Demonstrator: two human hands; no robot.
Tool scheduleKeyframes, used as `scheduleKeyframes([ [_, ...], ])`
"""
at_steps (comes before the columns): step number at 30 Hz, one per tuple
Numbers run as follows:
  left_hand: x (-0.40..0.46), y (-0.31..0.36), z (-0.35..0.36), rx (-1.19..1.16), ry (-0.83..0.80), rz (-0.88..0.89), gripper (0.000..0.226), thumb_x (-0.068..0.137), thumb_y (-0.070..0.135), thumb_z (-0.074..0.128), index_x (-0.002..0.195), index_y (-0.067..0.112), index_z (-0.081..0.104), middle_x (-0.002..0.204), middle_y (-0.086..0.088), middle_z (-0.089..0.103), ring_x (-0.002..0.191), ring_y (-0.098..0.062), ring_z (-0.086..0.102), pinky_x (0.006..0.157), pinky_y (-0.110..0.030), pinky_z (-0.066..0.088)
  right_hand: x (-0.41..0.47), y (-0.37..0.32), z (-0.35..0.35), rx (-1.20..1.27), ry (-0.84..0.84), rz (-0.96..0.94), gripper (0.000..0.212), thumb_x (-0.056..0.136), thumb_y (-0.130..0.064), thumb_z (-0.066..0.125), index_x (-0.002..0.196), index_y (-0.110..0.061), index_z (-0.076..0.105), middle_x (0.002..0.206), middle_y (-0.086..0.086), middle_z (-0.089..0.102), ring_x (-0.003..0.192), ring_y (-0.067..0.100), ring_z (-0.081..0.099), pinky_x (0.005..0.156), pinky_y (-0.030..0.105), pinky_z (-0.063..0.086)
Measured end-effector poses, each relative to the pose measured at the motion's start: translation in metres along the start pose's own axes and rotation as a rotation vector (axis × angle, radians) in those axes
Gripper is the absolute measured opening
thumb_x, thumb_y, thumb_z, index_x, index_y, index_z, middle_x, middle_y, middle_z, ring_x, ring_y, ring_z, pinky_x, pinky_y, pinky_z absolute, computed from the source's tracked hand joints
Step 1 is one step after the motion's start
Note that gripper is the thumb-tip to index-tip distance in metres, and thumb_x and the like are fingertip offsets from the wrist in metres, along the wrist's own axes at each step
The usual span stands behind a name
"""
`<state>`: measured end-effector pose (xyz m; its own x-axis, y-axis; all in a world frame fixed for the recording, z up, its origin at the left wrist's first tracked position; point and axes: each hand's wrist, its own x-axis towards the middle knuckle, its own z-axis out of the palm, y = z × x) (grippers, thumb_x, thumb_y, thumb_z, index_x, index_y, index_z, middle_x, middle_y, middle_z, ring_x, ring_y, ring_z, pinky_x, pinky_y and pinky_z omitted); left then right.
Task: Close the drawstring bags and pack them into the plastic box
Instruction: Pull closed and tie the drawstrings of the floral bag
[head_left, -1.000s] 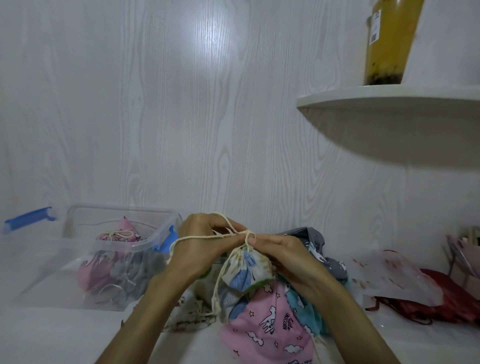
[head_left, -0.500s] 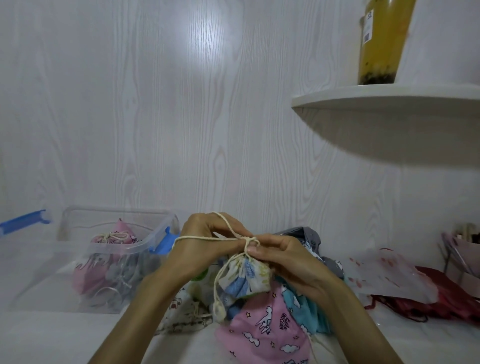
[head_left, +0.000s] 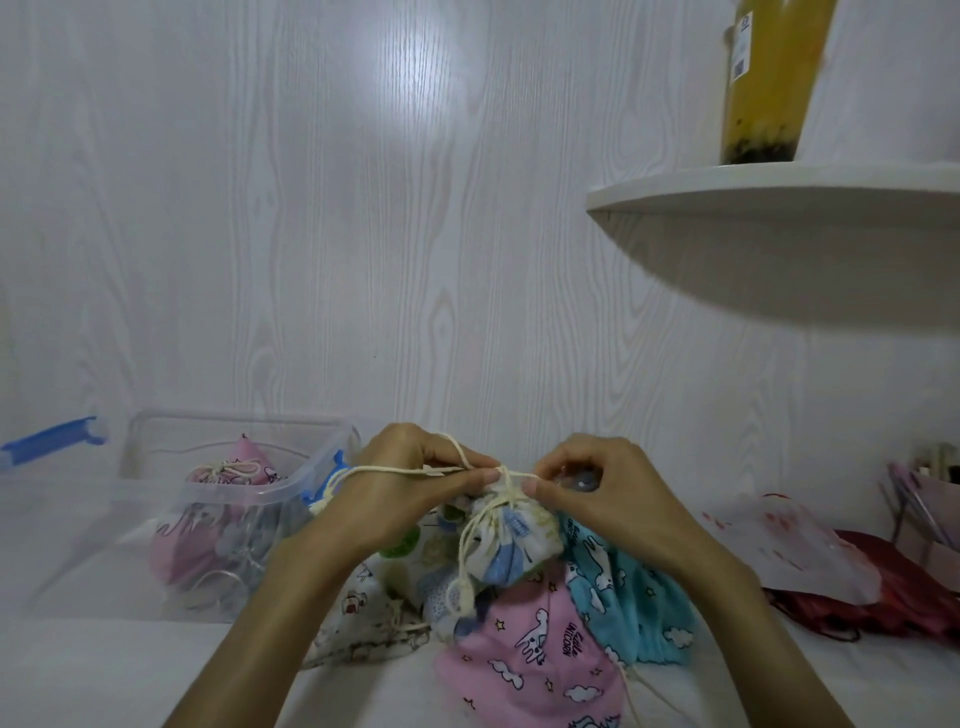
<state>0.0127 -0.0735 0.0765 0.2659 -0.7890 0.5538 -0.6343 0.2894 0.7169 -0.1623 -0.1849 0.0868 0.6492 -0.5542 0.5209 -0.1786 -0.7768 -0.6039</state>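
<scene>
- Cream cotton drawstring cord (head_left: 415, 470): pinched taut by left hand (head_left: 400, 483) and right hand (head_left: 597, 488) at the neck of the small blue-and-white printed cloth bag (head_left: 511, 545), above the desk pile.
- Risk: a slipped pinch likely loosens the knot, reopening the bag.
- Clear plastic box (head_left: 234, 488), left, already holds bags.

Both forearms converge from the lower edge, left hand (head_left: 402, 480) and right hand (head_left: 597, 486) knuckles-up, fingertips nearly meeting, each pinching with thumb and curled fingers.

Two hands (head_left: 410, 483), one plastic box (head_left: 156, 519).
</scene>
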Motion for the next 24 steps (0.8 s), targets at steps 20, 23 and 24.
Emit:
scheduleKeyframes([
  [20,0.001,-0.003,0.004,0.007,-0.006,-0.024,0.010,0.077,0.019,0.074,0.087,0.018,0.079,0.083,0.009,0.075,0.075,-0.004,0.070,0.067,-0.018,0.054,0.003,-0.007,0.009,-0.050,-0.280,0.017,0.024,0.090,-0.023,0.059,0.112,-0.028,0.067,0.108,-0.013,0.066,0.062,-0.019,0.054,0.063,0.008,0.044],
  [23,0.002,0.000,0.005,-0.049,0.030,0.021,0.011,0.081,0.016,0.071,0.088,0.013,0.078,0.086,0.005,0.075,0.079,-0.004,0.069,0.067,-0.015,0.051,0.003,-0.009,0.012,0.097,-0.121,0.045,0.009,0.085,-0.022,0.067,0.088,-0.025,0.075,0.078,-0.013,0.073,0.065,-0.008,0.064,0.061,0.011,0.049],
  [24,0.003,0.002,0.006,-0.086,0.056,0.036,0.012,0.083,0.016,0.068,0.090,0.011,0.077,0.088,0.004,0.075,0.079,-0.002,0.068,0.066,-0.013,0.049,0.003,-0.010,0.010,0.182,-0.075,0.057,0.007,0.082,-0.021,0.070,0.086,-0.021,0.076,0.076,-0.009,0.074,0.067,-0.002,0.067,0.061,0.013,0.050],
])
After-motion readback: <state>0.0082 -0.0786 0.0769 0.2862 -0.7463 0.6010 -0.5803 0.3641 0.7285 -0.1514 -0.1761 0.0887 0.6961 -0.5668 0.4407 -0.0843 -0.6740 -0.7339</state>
